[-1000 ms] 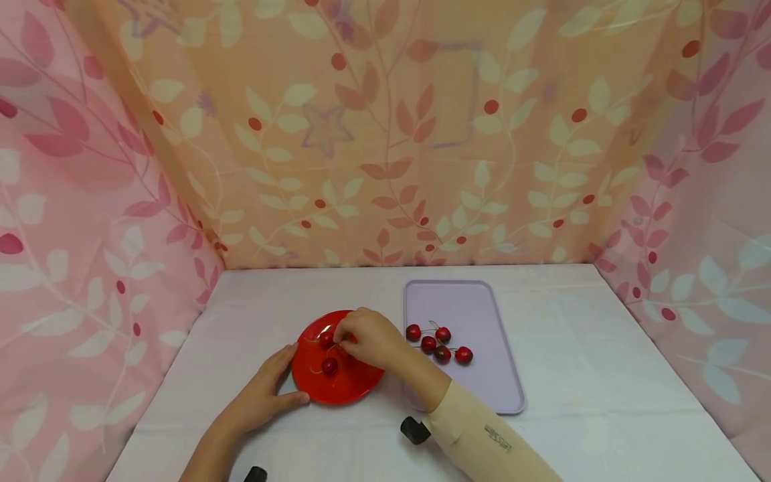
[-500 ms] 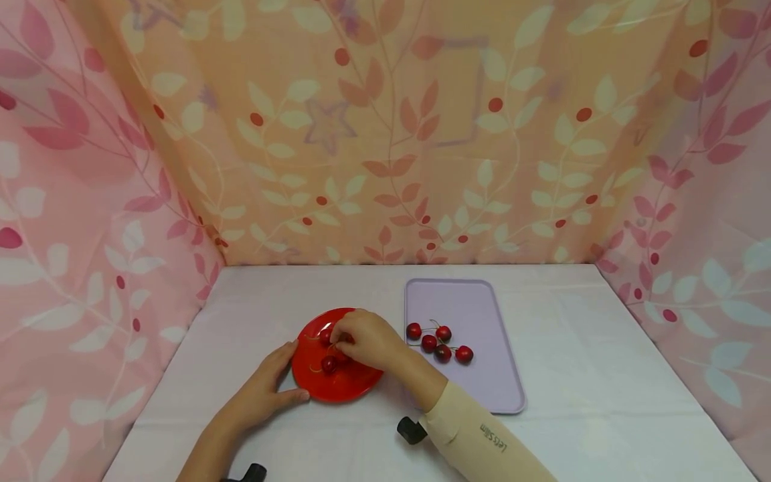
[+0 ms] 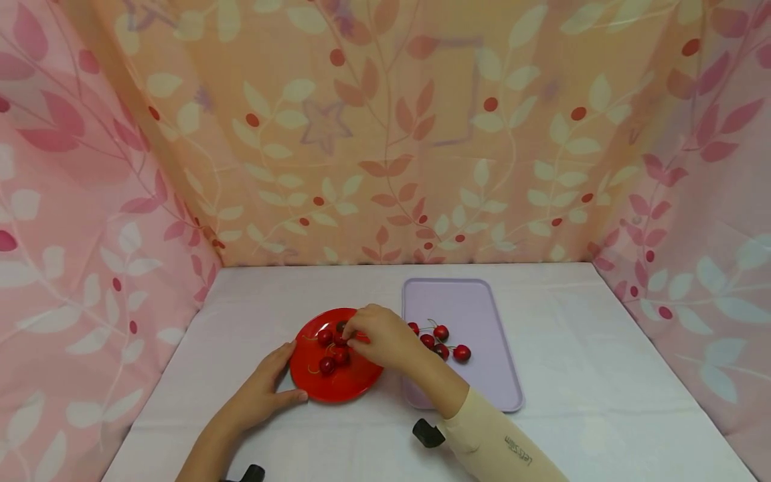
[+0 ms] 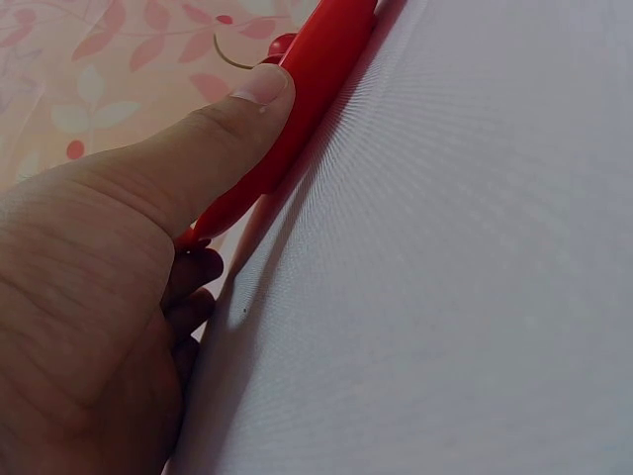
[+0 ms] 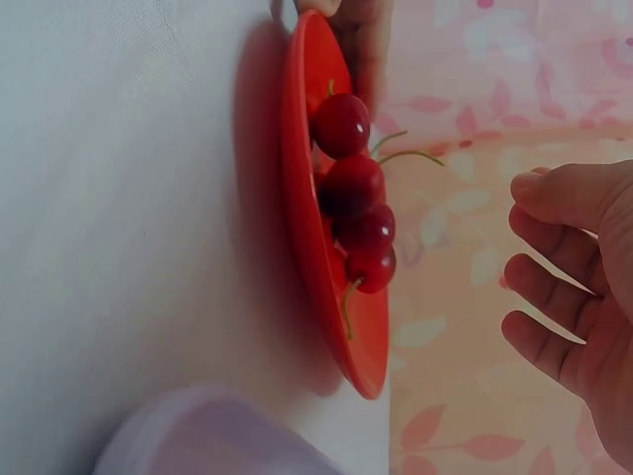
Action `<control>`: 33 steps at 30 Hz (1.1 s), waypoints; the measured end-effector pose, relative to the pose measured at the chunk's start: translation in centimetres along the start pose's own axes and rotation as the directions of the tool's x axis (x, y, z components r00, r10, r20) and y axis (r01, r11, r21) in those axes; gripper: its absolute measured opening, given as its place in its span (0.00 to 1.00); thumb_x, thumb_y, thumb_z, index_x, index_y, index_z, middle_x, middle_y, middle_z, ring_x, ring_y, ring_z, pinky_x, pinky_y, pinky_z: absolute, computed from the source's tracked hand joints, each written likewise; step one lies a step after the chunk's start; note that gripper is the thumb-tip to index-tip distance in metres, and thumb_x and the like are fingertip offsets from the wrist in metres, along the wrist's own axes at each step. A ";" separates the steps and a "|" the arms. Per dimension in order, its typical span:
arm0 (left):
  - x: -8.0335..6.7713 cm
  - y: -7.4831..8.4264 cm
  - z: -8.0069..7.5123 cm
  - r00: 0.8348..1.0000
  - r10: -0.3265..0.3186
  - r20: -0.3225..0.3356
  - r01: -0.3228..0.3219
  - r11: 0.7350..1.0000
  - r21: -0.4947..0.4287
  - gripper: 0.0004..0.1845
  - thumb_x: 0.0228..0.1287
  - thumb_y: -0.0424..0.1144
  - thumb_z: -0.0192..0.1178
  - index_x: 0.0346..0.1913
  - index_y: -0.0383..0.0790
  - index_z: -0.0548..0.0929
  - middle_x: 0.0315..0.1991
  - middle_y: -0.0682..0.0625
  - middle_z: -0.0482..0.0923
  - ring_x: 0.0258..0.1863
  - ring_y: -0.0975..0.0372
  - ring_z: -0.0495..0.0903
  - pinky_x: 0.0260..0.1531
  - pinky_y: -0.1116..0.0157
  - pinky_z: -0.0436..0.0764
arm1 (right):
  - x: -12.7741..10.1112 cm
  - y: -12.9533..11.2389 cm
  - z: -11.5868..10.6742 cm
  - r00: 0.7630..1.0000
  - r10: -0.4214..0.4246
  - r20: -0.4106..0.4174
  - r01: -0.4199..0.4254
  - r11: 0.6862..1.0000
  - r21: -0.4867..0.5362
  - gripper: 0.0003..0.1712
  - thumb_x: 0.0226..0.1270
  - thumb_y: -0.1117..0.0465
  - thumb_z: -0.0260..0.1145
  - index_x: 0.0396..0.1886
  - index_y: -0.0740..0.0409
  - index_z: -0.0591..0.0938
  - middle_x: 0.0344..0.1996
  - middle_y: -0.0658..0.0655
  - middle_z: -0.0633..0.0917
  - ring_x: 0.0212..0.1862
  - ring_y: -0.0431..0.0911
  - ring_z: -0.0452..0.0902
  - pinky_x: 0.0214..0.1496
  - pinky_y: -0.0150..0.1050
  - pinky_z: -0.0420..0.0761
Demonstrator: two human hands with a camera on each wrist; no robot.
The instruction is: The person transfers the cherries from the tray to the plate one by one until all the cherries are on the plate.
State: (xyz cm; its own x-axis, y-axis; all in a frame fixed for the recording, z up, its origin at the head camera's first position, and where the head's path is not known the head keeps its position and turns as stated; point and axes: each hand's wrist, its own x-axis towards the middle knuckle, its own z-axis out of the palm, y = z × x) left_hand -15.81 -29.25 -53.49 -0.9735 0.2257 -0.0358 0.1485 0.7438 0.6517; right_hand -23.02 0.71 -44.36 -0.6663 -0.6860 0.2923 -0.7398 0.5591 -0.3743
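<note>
— What's on the bench (image 3: 572,402)?

— A red plate (image 3: 346,388) with four cherries (image 3: 327,365) near its middle, and a lilac tray (image 3: 482,314) just beside it with more cherries (image 3: 462,353). The left hand (image 3: 259,395) steadies the plate's rim, thumb (image 4: 237,129) pressed flat along the edge.

— And the right hand (image 3: 379,338)?

— It hovers just above the plate — fingers (image 5: 554,287) loosely curled, holding nothing, as the right wrist view shows.

— How would the fruit handle?

— Light, round, glossy — likely to roll or slip, and soft enough to bruise. I'd pinch a thin green stem (image 5: 410,155) rather than squeeze the flesh.
</note>
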 end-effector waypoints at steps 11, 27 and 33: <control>-0.5 -0.2 0.2 1.000 0.004 -0.012 -0.004 1.000 -0.004 0.60 0.52 0.66 0.73 0.82 0.45 0.55 0.81 0.40 0.55 0.79 0.42 0.52 0.73 0.35 0.58 | -2.5 0.4 -1.9 0.999 0.026 -0.037 -0.026 1.000 0.000 0.05 0.67 0.58 0.72 0.40 0.43 0.89 0.35 0.39 0.85 0.46 0.38 0.78 0.52 0.32 0.82; -0.4 -0.1 -0.1 0.998 0.048 -0.031 -0.049 0.999 -0.018 0.59 0.53 0.64 0.73 0.82 0.47 0.55 0.81 0.41 0.55 0.79 0.42 0.53 0.72 0.35 0.59 | -7.1 1.7 -4.1 0.981 -0.001 -0.194 -0.002 1.000 -0.018 0.08 0.62 0.63 0.76 0.38 0.45 0.88 0.35 0.40 0.86 0.44 0.37 0.78 0.49 0.34 0.82; -0.1 -0.1 0.1 0.999 0.036 -0.015 -0.037 0.999 -0.025 0.59 0.53 0.65 0.73 0.83 0.47 0.55 0.81 0.40 0.54 0.79 0.41 0.52 0.72 0.34 0.58 | -8.5 2.6 -4.7 0.970 0.029 -0.240 -0.030 1.000 0.000 0.09 0.62 0.63 0.76 0.38 0.44 0.88 0.36 0.39 0.85 0.42 0.35 0.76 0.44 0.30 0.81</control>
State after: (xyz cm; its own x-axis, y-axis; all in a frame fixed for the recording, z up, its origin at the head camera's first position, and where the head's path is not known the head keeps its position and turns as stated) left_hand -15.68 -29.28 -53.57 -0.9700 0.2431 -0.0008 0.1796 0.7190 0.6714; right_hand -19.69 10.15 -43.65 -0.6903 -0.5375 0.4843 -0.7196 0.5796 -0.3824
